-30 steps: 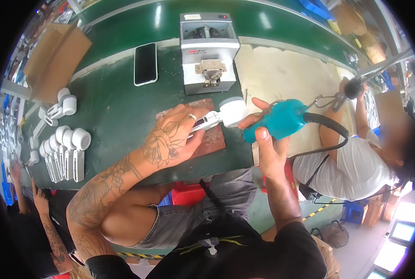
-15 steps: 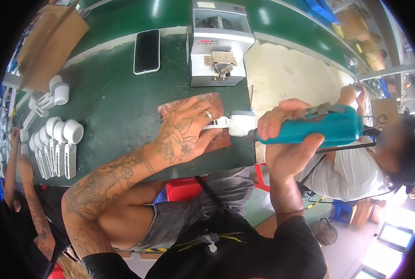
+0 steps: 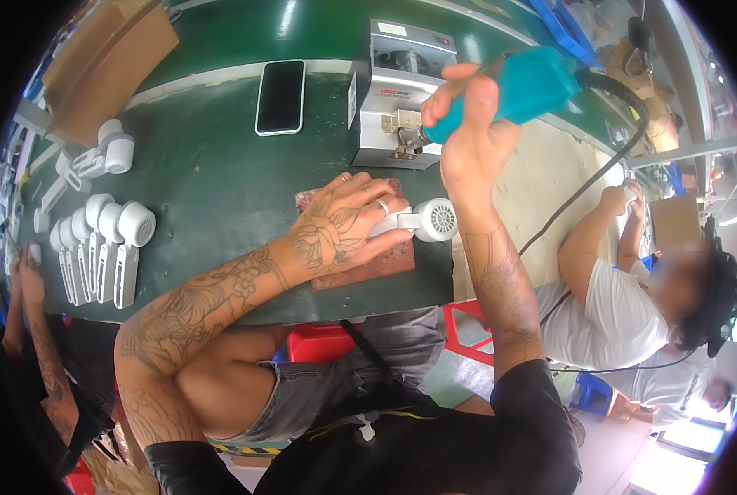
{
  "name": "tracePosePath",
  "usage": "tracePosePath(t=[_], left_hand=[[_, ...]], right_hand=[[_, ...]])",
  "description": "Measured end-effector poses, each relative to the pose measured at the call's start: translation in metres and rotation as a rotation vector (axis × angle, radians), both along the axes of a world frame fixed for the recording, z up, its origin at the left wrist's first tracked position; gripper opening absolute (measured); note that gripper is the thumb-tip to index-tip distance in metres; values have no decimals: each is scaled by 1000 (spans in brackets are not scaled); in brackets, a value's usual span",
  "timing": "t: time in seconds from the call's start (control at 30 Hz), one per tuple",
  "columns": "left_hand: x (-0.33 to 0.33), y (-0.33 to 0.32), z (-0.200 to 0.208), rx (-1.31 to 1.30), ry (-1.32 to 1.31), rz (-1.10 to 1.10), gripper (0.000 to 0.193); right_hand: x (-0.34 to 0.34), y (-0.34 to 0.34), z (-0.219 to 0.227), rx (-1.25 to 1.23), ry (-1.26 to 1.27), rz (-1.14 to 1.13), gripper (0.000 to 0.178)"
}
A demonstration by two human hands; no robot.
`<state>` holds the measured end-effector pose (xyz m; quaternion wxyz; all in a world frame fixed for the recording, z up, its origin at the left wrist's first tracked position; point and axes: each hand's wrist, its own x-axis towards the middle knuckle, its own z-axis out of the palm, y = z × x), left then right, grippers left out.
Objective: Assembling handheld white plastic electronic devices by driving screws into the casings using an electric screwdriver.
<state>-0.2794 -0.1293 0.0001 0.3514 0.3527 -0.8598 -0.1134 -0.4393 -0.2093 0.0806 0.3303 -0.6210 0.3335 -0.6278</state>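
Observation:
My left hand (image 3: pixel 343 221) is closed around the handle of a small white handheld fan (image 3: pixel 438 220), whose round grilled head points right with the grille showing. It rests over a reddish-brown pad (image 3: pixel 368 275) on the bench. Raised at the upper right, my right hand (image 3: pixel 477 136) grips a teal electric screwdriver (image 3: pixel 529 85), fingers wrapped round its body. The screwdriver's tip meets the metal outlet on the front of a grey box-shaped screw feeder (image 3: pixel 376 147); whether a screw sits on the bit is too small to tell.
Several white fans (image 3: pixel 125 268) lie in a row at left, with more white parts (image 3: pixel 114 153) behind. A black-screened phone (image 3: pixel 280 97) lies near the feeder, and a cardboard box (image 3: pixel 108 70) stands far left. A black cable (image 3: pixel 603 169) trails from the screwdriver. Co-workers sit on both sides.
My right hand has carried the screwdriver from beside the fan's head up and away to the screw feeder's outlet. In my left hand the fan has turned, bringing its grille into view.

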Motion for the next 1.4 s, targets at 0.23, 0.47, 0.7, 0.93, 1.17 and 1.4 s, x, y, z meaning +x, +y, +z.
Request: tracePosePath(t=[0.23,0.47,0.7,0.93,1.17,1.4], left_hand=[[6,-5,8,177,36,70,37],[5,-6,7,173,58,49,36],[3,-7,14,195,31,51,39],[6,-6,11,194,32,68,35],[5,-6,9,177,30,57,38],[3,-5,11,134,-49,87,40]], right_hand=[[4,-9,-13,34,-11,78,43],[3,-5,-10,85,42,87,43],[-9,35,-1,168,6,82,58],[-8,38,-11,192,0,153,56],[-9,35,-26,195,-14,204,48],[-7,37,-29,229,-48,208,45]])
